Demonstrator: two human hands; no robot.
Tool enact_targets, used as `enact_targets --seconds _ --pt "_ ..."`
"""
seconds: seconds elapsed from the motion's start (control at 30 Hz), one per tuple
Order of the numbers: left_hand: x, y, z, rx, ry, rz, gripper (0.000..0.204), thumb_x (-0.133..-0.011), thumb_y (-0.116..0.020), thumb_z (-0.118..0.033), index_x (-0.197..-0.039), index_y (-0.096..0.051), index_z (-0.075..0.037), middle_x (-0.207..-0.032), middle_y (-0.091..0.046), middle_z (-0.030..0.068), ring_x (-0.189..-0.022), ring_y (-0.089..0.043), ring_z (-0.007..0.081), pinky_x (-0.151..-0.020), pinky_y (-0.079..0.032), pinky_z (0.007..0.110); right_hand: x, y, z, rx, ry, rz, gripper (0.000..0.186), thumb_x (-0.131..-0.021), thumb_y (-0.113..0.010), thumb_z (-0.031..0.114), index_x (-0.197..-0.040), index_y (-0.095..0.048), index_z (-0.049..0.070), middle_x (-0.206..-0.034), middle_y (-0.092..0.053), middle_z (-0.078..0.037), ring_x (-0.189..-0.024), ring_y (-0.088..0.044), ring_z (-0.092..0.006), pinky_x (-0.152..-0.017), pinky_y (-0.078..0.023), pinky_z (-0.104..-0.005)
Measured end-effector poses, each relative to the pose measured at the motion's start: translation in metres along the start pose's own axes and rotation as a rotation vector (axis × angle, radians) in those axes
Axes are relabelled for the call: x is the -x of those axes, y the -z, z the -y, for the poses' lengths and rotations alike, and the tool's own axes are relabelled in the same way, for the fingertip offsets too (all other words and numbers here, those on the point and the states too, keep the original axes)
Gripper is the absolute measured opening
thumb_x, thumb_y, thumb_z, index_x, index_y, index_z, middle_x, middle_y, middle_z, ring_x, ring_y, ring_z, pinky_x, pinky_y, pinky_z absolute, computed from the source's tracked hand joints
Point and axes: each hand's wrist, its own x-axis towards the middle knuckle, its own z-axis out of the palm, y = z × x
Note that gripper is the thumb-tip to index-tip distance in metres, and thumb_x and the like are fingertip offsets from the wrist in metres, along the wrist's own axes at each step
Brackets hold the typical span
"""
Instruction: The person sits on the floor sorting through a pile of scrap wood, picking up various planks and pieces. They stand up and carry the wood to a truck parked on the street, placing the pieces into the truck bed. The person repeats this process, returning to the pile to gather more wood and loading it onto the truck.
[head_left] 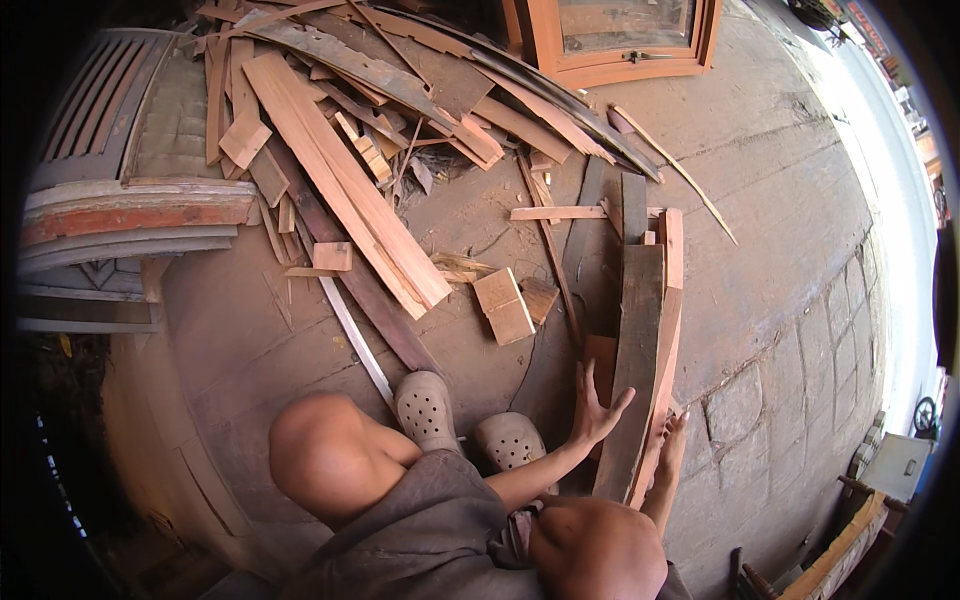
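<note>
Long stacked timber pieces stand out in front of me, a weathered dark plank [640, 330] beside pale pinkish boards [670, 260]. My left hand [597, 415] is at the left side of the dark plank, fingers spread apart, with a reddish block [600, 350] partly hidden just beyond it. My right hand [668, 450] is at the right side of the same timbers, fingers extended along the pale board and partly hidden by it. My bare knees and two perforated clogs [425, 410] are below.
A large pile of loose boards and offcuts [350, 190] spreads ahead and left. A wooden window frame [610, 70] is at the back, old grey shutters [95, 100] at left. Paving [780, 360] runs to a bright roadside at right; a metal box [895, 465] sits lower right.
</note>
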Motion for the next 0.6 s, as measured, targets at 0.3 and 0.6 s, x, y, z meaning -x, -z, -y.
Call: enact_targets --seconds 0.3,0.6 --pt "-0.071 0.022 -0.038 0.068 -0.234 -0.205 0.095 -0.086 -0.07 -0.048 -0.147 -0.021 0.005 -0.151 -0.02 0.0354 -0.142 -0.023 0.0467 -0.116 -0.024 0.052 -0.03 0.017 0.022 0.128 0.235 -0.012 0.076 -0.102 -0.031 0.058 -0.141 -0.043 -0.007 -0.142 -0.048 -0.024 -0.133 -0.045 -0.0332 -0.11 -0.035 -0.0426" --pt "-0.234 0.235 -0.276 -0.781 -0.898 0.469 0.064 -0.089 -0.065 -0.038 -0.135 -0.043 0.002 -0.132 -0.052 0.0264 -0.123 -0.053 0.0385 -0.104 -0.045 0.047 0.026 -0.001 0.194 0.238 0.627 -0.021 0.061 -0.102 -0.044 0.049 -0.138 -0.049 0.0 -0.139 -0.051 -0.021 -0.128 -0.05 -0.032 -0.107 -0.038 -0.0402"
